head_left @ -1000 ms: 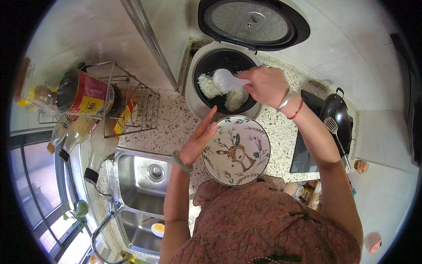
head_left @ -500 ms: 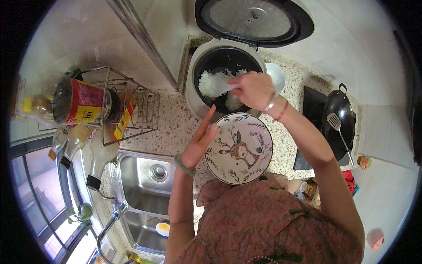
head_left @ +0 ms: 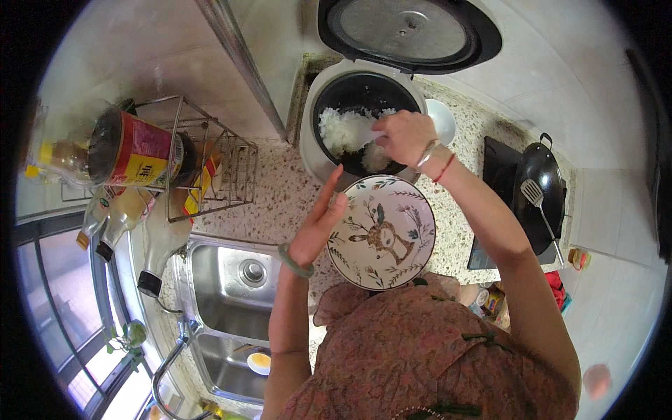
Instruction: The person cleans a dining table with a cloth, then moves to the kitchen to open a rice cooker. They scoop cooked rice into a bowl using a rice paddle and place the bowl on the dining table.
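Note:
My left hand (head_left: 319,229) grips the left rim of a white plate (head_left: 413,245) painted with a deer and leafy sprigs. The plate is tilted in front of the rice cooker (head_left: 308,143), and nothing lies on its face. Inside the cooker's dark pot, my right hand (head_left: 408,138) is closed on a pale rice paddle (head_left: 364,133). The paddle's blade is among the white cooked rice (head_left: 339,131), hard to tell apart from it. A smaller clump of rice (head_left: 376,158) sits nearer to me in the pot.
The cooker's lid (head_left: 406,31) stands raised at the back. A white bowl (head_left: 440,120) is right of the cooker. Farther right, a black wok (head_left: 544,185) holds a slotted turner (head_left: 533,192). At left are a wire rack (head_left: 224,168) with bottles and a steel sink (head_left: 234,311).
The paddle has shifted slightly right in the pot along with my right hand, uncovering more rice at the left. My left hand keeps its hold on the plate, which has barely moved.

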The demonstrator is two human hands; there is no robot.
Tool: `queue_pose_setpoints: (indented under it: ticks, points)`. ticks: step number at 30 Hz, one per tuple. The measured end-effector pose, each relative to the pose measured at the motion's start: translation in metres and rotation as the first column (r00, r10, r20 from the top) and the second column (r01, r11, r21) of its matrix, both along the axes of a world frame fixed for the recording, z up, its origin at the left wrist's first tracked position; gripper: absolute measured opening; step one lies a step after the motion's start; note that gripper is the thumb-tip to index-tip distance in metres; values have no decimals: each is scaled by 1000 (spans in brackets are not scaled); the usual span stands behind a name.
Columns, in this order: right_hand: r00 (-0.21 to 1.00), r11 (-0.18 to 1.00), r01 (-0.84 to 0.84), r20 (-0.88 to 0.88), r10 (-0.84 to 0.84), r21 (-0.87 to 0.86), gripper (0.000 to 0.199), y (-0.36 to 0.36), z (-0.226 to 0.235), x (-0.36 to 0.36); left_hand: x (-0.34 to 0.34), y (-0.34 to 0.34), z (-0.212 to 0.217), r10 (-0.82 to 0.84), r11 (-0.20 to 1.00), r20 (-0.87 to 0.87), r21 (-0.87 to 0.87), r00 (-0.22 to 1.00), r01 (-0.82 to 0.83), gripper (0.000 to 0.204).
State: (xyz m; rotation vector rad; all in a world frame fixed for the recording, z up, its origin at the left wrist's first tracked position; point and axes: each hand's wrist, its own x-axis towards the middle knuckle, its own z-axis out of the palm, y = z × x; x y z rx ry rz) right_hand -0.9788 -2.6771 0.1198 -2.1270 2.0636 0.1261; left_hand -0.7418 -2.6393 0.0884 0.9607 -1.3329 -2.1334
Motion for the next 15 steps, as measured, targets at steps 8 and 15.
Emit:
queue_pose_setpoints:
  ticks: [8,15]
  points:
    - [981,992,122,-149,-127,-44,17,11,49,-18,2,-1,-3,16,999,21,-46,1000,-15,53]
    - [985,989,146,-99,-144,11,18,-1,8,-26,2,-2,4,7,999,8,-45,1000,-7,57]
